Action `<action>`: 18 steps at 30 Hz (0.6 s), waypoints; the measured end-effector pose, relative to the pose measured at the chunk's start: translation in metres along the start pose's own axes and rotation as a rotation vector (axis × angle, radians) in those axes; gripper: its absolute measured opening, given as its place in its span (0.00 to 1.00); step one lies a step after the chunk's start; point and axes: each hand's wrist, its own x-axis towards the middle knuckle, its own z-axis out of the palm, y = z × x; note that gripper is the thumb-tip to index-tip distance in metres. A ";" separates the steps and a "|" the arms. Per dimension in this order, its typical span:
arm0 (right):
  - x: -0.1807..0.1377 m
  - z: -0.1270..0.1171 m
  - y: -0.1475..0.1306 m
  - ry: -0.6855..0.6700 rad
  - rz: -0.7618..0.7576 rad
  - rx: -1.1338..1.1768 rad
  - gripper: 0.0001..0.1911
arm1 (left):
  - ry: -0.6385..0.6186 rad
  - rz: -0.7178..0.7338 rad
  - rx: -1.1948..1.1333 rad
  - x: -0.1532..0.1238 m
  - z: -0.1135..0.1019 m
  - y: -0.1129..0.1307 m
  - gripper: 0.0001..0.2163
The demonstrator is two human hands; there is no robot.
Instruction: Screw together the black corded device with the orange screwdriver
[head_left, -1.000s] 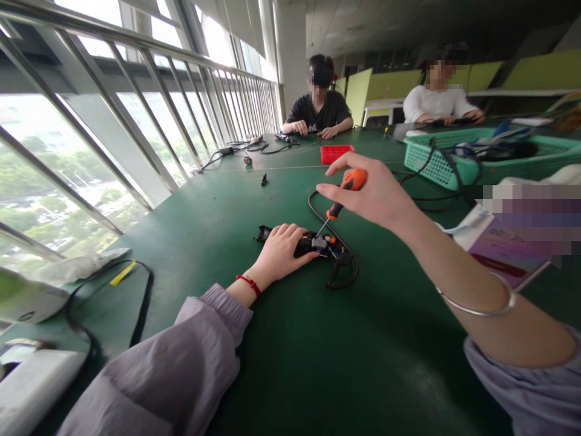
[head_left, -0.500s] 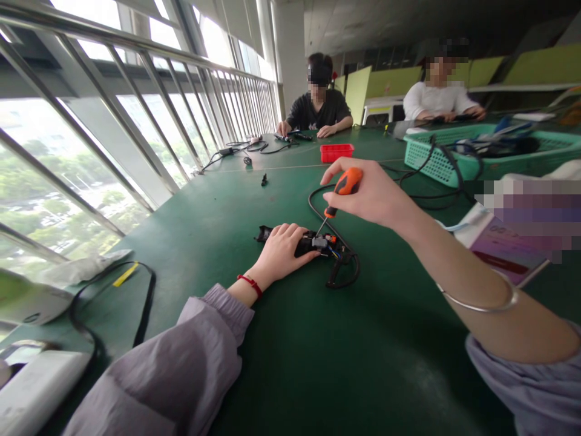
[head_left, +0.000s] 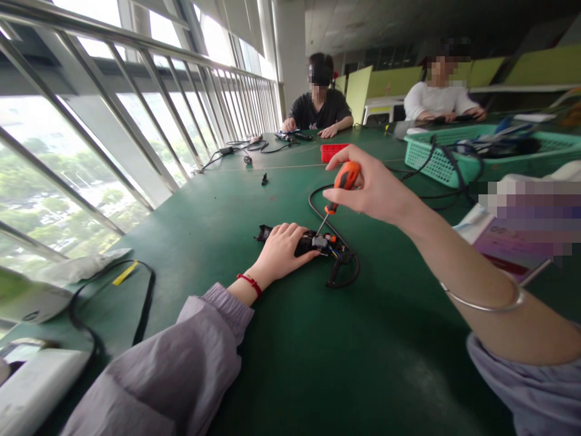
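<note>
My left hand (head_left: 282, 249) is closed over a black corded device (head_left: 305, 244), pressing it to the green table. The device's right end is uncovered, showing a grey block, an orange part and thin coloured wires. An orange-and-black screwdriver (head_left: 346, 175) leans over it, its tip down at the exposed end. What the tip rests on is too small to make out. My right hand (head_left: 381, 188) grips the handle with the thumb in front and the index finger lifted off; the palm hides the other fingers. A black cable (head_left: 313, 197) loops around the device's right end.
Ahead stand a red tray (head_left: 333, 152) and a teal basket (head_left: 436, 163) of cables and tools. A small black piece (head_left: 264, 179) lies beyond the device. Left are a black strap (head_left: 147, 303) and a white object (head_left: 45, 387); right, a box (head_left: 503, 242). Two people sit opposite.
My right hand has shifted slightly and its fingers have moved around the handle, which looks a little turned. My left hand and the device stay put.
</note>
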 end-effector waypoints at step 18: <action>-0.041 0.010 0.002 0.266 0.014 0.213 0.19 | 0.013 -0.008 0.019 -0.002 -0.001 0.001 0.24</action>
